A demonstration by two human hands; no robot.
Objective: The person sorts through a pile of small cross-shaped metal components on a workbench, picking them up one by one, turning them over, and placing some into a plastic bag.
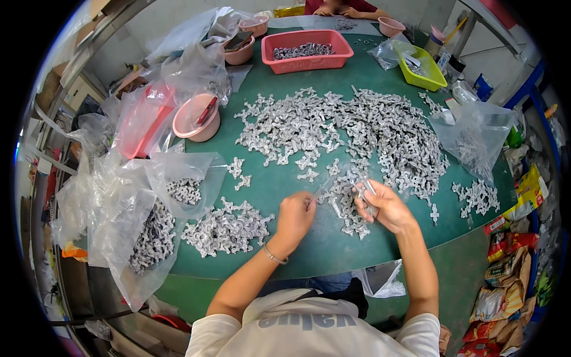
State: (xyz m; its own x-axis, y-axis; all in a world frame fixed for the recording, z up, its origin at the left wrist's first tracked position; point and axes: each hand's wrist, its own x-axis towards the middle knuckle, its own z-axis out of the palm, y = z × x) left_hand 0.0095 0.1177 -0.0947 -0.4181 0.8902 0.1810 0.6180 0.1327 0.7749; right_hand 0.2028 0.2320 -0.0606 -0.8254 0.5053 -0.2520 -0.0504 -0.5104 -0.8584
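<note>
My right hand is closed around small silver-grey metal castings; how many is hard to make out. To its left, my left hand is curled with its fingertips pinched together, and whatever is between them is hidden. Under and beside the right hand lies a loose strip of castings. Beyond both hands spreads a large heap of the same lobed castings. A smaller heap lies left of my left hand, near the table's front edge.
Clear plastic bags holding castings lie at the left, another bag at the right. A pink bowl, a red tray and a yellow-green basket stand on the green table. Across it sits another person.
</note>
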